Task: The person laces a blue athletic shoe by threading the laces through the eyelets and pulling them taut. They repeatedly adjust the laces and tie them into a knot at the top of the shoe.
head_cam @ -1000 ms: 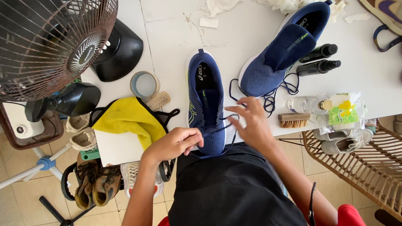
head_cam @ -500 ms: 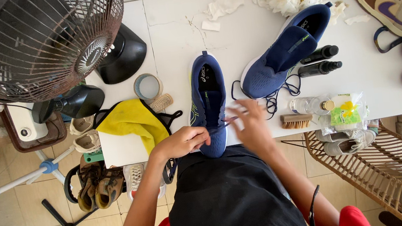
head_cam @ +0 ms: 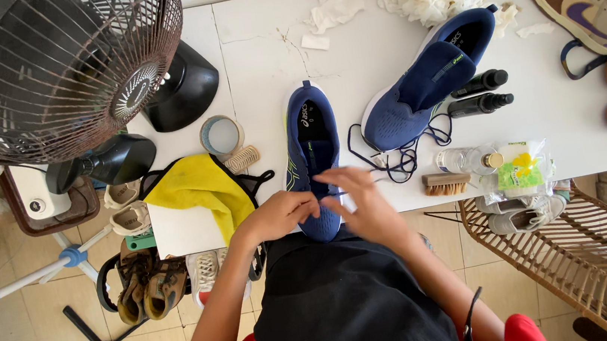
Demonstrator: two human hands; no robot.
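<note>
Bright, even daylight, no glare. Soft short shadows under fan and beside shoe on white table. Sharp mid-frame; slight motion blur on right hand. Wide-angle bending at edges, floor dimmer.

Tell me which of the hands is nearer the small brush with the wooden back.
Right. The right hand is over the navy shoe, just left of the brush; the left hand is on the shoe's far side, farther away.
</note>
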